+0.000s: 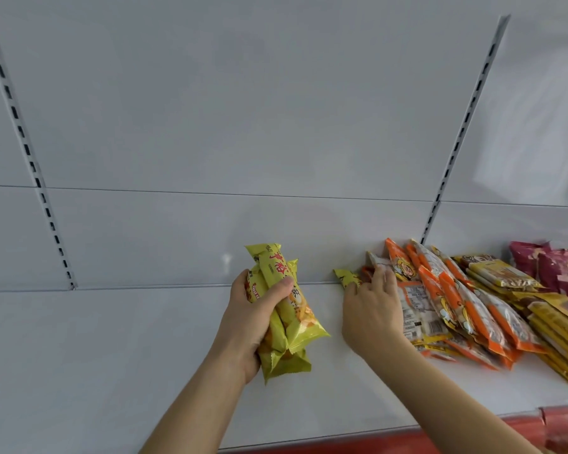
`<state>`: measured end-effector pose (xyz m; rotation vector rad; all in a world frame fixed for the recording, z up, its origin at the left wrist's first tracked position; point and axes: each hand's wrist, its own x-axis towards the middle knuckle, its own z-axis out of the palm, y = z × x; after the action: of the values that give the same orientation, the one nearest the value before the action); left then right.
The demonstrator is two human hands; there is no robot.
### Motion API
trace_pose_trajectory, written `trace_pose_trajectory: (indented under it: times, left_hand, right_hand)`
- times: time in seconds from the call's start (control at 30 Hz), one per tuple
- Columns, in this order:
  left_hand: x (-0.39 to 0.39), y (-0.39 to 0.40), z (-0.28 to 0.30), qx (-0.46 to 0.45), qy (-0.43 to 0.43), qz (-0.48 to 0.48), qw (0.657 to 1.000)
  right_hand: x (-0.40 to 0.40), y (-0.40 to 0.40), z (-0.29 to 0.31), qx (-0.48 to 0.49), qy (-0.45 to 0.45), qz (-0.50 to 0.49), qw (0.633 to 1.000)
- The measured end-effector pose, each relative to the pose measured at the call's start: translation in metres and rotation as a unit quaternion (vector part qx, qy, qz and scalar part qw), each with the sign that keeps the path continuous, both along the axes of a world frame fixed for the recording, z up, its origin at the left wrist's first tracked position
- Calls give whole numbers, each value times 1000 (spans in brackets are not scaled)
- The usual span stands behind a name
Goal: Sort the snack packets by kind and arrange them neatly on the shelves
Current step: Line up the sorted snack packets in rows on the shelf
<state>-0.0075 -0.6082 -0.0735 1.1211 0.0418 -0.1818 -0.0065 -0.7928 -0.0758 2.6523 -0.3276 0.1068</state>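
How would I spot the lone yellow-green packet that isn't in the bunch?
On the white shelf, find the orange-and-white pile. At its left edge, under the right hand's fingertips, lies one yellow-green packet, the only one lying there.

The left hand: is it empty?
No, the left hand grips a bunch of yellow-green snack packets above the shelf.

Bare shelf [112, 355] left & centre, packet piles [472, 309] crowding right side, back wall [243, 126] behind.
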Motion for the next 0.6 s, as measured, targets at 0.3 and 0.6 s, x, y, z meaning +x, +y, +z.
trace_pose_trajectory:
  times: [0.3, 0.6]
  left_hand:
    - [-2, 13, -5, 8, 1, 28, 1000]
    - [-17, 34, -3, -25, -5, 80, 996]
  right_hand:
    - [-17, 22, 0, 192, -158, 136, 959]
    - [-49, 83, 5, 578, -270, 254, 727]
